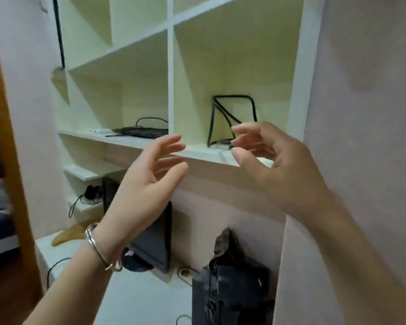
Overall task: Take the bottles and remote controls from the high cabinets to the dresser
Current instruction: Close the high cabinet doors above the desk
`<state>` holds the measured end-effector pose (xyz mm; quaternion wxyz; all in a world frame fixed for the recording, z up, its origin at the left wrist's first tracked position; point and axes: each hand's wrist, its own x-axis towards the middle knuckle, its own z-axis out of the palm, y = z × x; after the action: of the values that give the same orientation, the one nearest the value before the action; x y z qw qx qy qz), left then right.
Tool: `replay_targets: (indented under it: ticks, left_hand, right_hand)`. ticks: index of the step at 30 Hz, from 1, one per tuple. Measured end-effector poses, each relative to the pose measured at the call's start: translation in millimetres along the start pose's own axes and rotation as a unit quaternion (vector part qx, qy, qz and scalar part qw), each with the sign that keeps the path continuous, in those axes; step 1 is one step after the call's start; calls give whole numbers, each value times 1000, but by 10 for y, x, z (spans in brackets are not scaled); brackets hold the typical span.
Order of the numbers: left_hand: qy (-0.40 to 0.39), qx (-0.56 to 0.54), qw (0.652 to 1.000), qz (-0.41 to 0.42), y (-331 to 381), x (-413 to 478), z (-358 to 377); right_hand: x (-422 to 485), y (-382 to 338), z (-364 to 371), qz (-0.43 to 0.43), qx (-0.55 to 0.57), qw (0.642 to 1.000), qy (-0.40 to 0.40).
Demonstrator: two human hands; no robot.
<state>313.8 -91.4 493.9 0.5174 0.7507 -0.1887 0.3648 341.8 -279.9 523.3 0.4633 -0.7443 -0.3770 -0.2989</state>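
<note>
Both hands are up at the open shelving now. The left hand (148,184) is hanging with fingers spread and loosely curled, gripping nothing; the right hand (274,160) is hovering half-closed, thumb and fingertips apart, also empty. The risk here: a looped black cable (232,118) is standing just beyond the right fingertips, and a quick reach could be snagging it and dragging it off the shelf (204,153). Something pale and flat (227,154) is lying on the shelf edge right beneath the right fingers, possibly a remote control, though it's too blurred to call. Another small white object (101,131) is sitting well left of the left fingers, beside dark cords (143,131). No bottle is showing anywhere.
</note>
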Motion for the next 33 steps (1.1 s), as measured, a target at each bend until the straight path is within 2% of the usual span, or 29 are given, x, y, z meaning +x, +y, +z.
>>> replay_targets:
  ticks: [4,9,12,19,22,25,30,33]
  left_hand:
    - [31,-13,996,85,338,469,-18]
    - [57,-18,981,184,779,936,-41]
    - [55,-49,974,213,1092,1247,-46]
    - [50,-209,936,278,1630,1562,-126]
    - [88,-294,916,259,1652,1626,-292]
    - [119,-364,897,219,1517,1725,-434]
    - [186,-258,933,169,1014,2112,-519]
    - [200,-192,946,167,811,2308,-544]
  right_hand:
    - [356,-195,-157,-75,-43,988,128]
    - [768,-491,-436,-157,-96,958,220]
    - [1123,-717,-609,-178,-139,943,244]
    - [1579,-956,-586,-212,-238,930,181]
    - [1646,-932,-487,-200,-238,938,152]
    - [1744,-924,-382,-172,-307,928,119]
    - [1957,-859,-146,-141,-422,892,75]
    - [2088,-753,-83,-131,-482,864,69]
